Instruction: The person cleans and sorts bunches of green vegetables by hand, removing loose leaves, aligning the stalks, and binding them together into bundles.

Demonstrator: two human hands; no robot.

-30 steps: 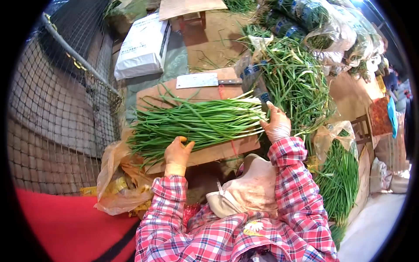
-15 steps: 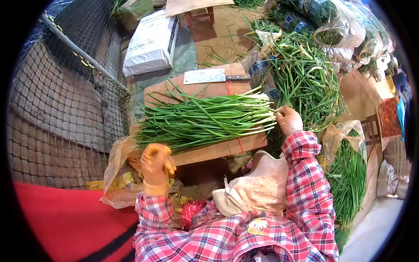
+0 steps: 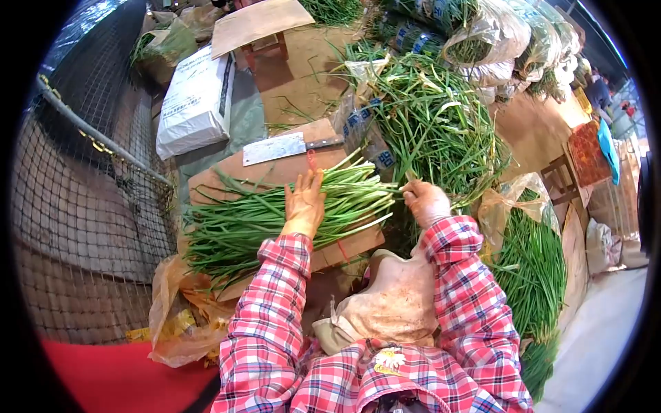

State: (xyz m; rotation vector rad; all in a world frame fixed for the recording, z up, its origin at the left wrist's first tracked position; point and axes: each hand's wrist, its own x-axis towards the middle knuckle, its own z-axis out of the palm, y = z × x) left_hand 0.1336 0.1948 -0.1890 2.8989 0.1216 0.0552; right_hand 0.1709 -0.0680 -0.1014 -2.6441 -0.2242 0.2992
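A wide bundle of long green chives (image 3: pixel 241 224) lies across a wooden board (image 3: pixel 358 241), pale stem ends toward the right. Flat on top of the bundle rests my left hand (image 3: pixel 305 204), its fingers stretched out and open. My right hand (image 3: pixel 425 202) is closed in a pinch at the pale tips on the right side, where a stem end meets the fingers. Behind the bundle, a cleaver (image 3: pixel 275 148) with a dark handle lies on the board. A red tie (image 3: pixel 312 160) shows at the board's back, partly hidden under the chives.
A loose heap of chives (image 3: pixel 434 124) lies beyond my right hand, with bagged bundles (image 3: pixel 489 41) behind. More chives (image 3: pixel 530 268) stand at the right in clear plastic. Netting (image 3: pixel 96 206) borders the left. A white package (image 3: pixel 196 103) and low table (image 3: pixel 261 24) are at the back.
My left hand has moved right and forward, from in front of the bundle onto it, and its curled fingers have straightened. My right hand stays at the stem ends. The view has shifted right.
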